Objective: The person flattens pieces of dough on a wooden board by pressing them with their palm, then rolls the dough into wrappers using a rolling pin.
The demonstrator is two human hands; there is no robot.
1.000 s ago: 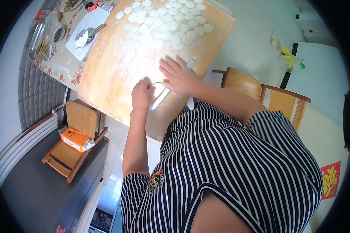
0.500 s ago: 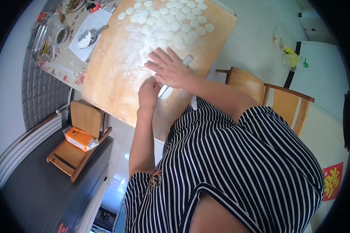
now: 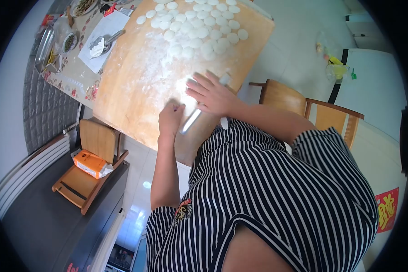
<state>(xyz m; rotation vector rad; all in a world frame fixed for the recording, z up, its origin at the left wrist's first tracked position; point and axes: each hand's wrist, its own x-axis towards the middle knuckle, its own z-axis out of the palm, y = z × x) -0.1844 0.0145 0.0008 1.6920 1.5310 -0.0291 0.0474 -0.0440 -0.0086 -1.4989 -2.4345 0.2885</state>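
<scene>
My right hand [image 3: 213, 96] lies flat with fingers stretched out, its palm over a rolling pin [image 3: 192, 121] that slants across the near part of a floury wooden board [image 3: 127, 99]. To its left, my left hand [image 3: 169, 120] is closed, thumb and fingertips pinched at the edge of a white dough round [image 3: 189, 97]. That round lies between the two hands, blurred and partly covered by the right one. Many flat dough rounds [image 3: 199, 32] lie spread over the far side of the board, some overlapping.
Left of the board, a patterned tablecloth [image 3: 72, 68] carries a bowl of flour [image 3: 98, 47] on white paper, a bowl of chopped greens [image 3: 70, 42] and a metal tray [image 3: 44, 47]. Wooden chairs [image 3: 283, 96] stand right and lower left, the left one holding an orange package [image 3: 91, 163].
My right hand and the rolling pin have moved right and towards me, apart from my left hand. My left hand has shifted slightly and stays pinched.
</scene>
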